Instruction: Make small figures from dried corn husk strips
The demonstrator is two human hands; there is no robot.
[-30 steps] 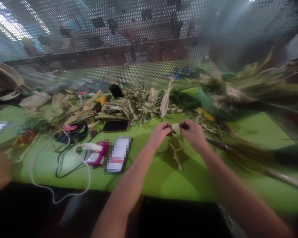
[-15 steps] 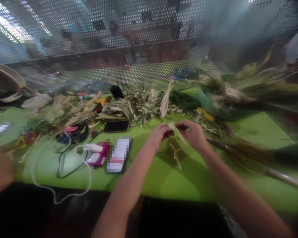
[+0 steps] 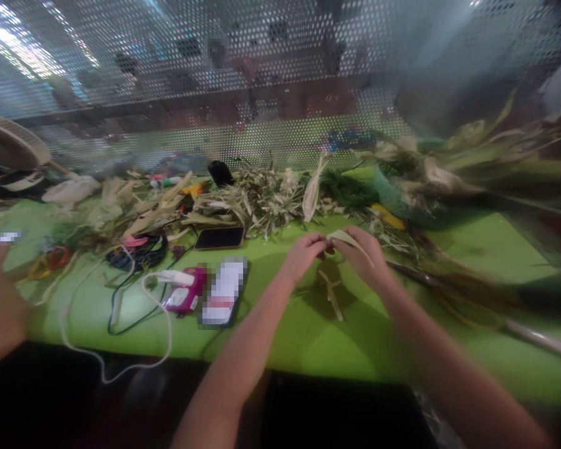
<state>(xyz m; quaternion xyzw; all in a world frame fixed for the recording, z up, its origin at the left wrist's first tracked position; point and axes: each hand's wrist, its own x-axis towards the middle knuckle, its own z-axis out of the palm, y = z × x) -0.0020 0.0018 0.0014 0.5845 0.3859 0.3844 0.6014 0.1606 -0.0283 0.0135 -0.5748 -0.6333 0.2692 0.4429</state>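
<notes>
A pale strip of corn husk is pinched between my two hands above the green table. My left hand is closed, thumb and fingertips on the strip's near-left end. Close against it, my right hand is also closed on the strip, whose free end lies across the back of that hand. The fingertips meet, and what lies between them is partly hidden. Below my hands, a small forked scrap of dried husk rests on the table.
Dried husks pile up along a perforated metal screen. A black phone, a lit phone and a pink power adapter with cables lie left. A green basket stands right; another person's arm is far left.
The husk strip has swung from hanging between my hands to lying over the back of my right hand. My hands have come closer together. The other person's arm has shifted upward.
</notes>
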